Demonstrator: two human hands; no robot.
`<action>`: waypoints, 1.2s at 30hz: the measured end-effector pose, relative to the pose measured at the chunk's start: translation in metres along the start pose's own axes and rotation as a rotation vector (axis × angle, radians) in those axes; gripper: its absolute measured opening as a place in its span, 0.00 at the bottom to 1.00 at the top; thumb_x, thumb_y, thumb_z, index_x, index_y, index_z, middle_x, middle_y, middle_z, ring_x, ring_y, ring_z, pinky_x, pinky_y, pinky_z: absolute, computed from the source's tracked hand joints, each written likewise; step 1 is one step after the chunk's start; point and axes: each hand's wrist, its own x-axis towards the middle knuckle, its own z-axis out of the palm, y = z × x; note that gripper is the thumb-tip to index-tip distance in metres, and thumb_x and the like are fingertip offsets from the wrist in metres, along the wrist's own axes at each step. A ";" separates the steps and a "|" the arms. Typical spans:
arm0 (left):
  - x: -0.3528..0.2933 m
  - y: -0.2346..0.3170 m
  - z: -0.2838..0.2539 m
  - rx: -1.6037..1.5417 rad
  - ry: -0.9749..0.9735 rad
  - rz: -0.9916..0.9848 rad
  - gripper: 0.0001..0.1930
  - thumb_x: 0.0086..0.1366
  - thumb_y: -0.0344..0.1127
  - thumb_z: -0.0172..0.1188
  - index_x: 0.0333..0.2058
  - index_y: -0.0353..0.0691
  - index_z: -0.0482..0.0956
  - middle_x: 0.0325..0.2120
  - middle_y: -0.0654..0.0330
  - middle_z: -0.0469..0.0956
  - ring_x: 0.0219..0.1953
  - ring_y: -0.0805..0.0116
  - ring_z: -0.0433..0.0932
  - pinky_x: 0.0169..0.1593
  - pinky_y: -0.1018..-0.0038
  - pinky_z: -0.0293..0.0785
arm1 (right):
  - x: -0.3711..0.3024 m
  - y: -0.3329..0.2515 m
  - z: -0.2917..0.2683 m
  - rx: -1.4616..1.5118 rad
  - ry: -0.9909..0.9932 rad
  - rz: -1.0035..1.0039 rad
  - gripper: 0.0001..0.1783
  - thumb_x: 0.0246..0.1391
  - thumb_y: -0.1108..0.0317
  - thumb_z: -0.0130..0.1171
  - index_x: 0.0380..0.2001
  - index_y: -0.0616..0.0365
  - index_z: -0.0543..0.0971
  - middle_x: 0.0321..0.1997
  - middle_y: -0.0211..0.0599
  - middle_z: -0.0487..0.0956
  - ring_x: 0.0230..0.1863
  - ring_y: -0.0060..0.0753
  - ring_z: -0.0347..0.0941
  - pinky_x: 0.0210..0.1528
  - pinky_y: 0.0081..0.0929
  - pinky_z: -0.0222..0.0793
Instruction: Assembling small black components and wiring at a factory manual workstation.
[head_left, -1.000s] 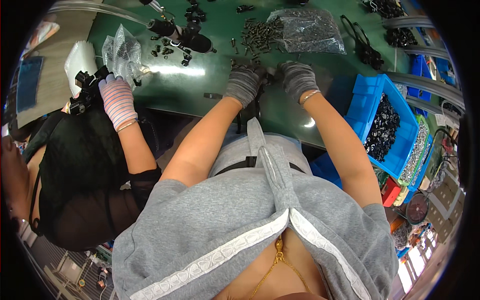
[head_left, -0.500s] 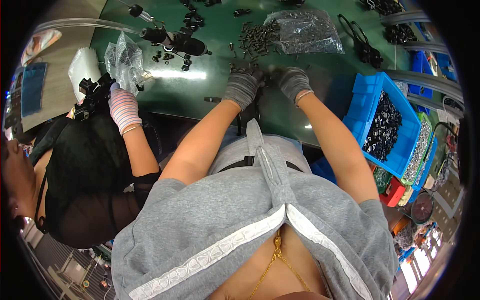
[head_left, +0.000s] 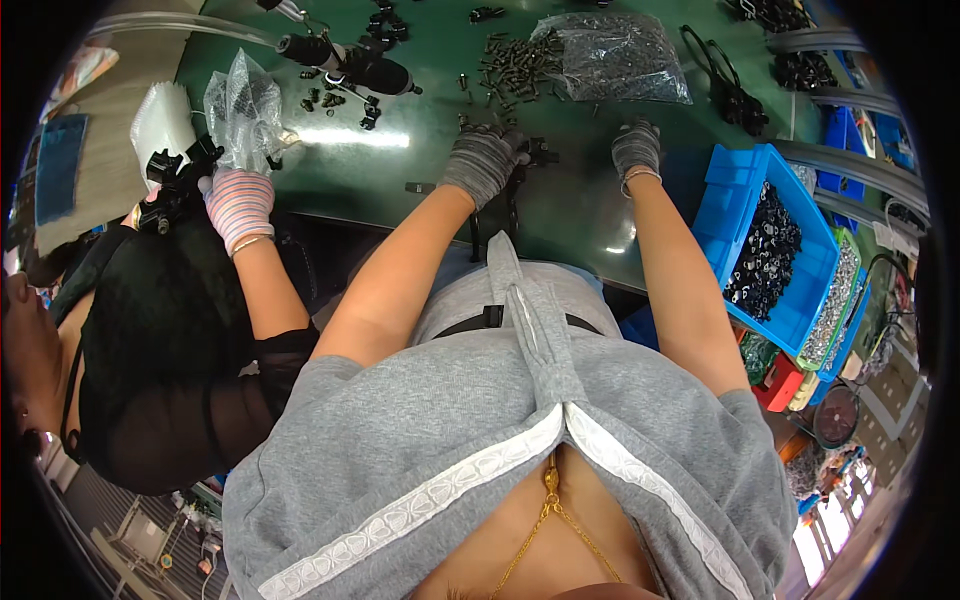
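Observation:
My left hand, in a grey knit glove, is closed on a black part with a crosspiece sticking out to its right. A dark strip of it runs down toward the table's near edge. To the right and apart from it, my gloved right hand is low over the green table. Its fingers are bent and close together, and I cannot see what, if anything, is in them. Beyond both hands lie a pile of dark bolts and a clear plastic bag of small parts.
A blue bin of small black parts stands at the right edge. A black power screwdriver hangs at the upper left. On the left a co-worker's gloved hand grips a black assembly. Black cable pieces lie far right.
My right hand has left the black part and moved right. My left hand keeps its hold on the part, more of which now shows. The co-worker's hand has shifted slightly left.

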 end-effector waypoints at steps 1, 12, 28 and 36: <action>0.002 -0.001 0.001 -0.006 -0.002 0.001 0.18 0.64 0.49 0.56 0.47 0.47 0.78 0.39 0.50 0.79 0.45 0.52 0.78 0.49 0.58 0.71 | -0.003 -0.003 0.000 0.212 0.029 -0.020 0.20 0.54 0.61 0.60 0.49 0.58 0.77 0.50 0.50 0.77 0.56 0.52 0.70 0.56 0.40 0.68; 0.007 -0.012 0.014 0.075 -0.072 0.013 0.22 0.63 0.55 0.55 0.54 0.57 0.75 0.43 0.52 0.79 0.45 0.51 0.78 0.52 0.57 0.70 | -0.059 -0.102 -0.060 0.486 0.036 -0.528 0.13 0.58 0.60 0.58 0.42 0.55 0.81 0.38 0.47 0.79 0.42 0.49 0.77 0.46 0.40 0.73; 0.007 -0.015 0.012 -0.035 -0.066 -0.014 0.19 0.62 0.54 0.55 0.46 0.54 0.82 0.48 0.54 0.79 0.49 0.53 0.77 0.56 0.60 0.70 | -0.058 -0.114 -0.082 -0.275 -0.151 -0.880 0.10 0.53 0.58 0.58 0.35 0.47 0.83 0.44 0.38 0.79 0.48 0.42 0.75 0.47 0.37 0.71; 0.013 -0.012 0.001 -0.007 -0.114 -0.016 0.29 0.58 0.62 0.55 0.52 0.51 0.77 0.51 0.53 0.77 0.52 0.50 0.75 0.58 0.59 0.69 | -0.066 -0.135 -0.082 -0.560 -0.130 -0.920 0.13 0.50 0.60 0.61 0.39 0.50 0.83 0.44 0.38 0.80 0.49 0.40 0.76 0.46 0.40 0.72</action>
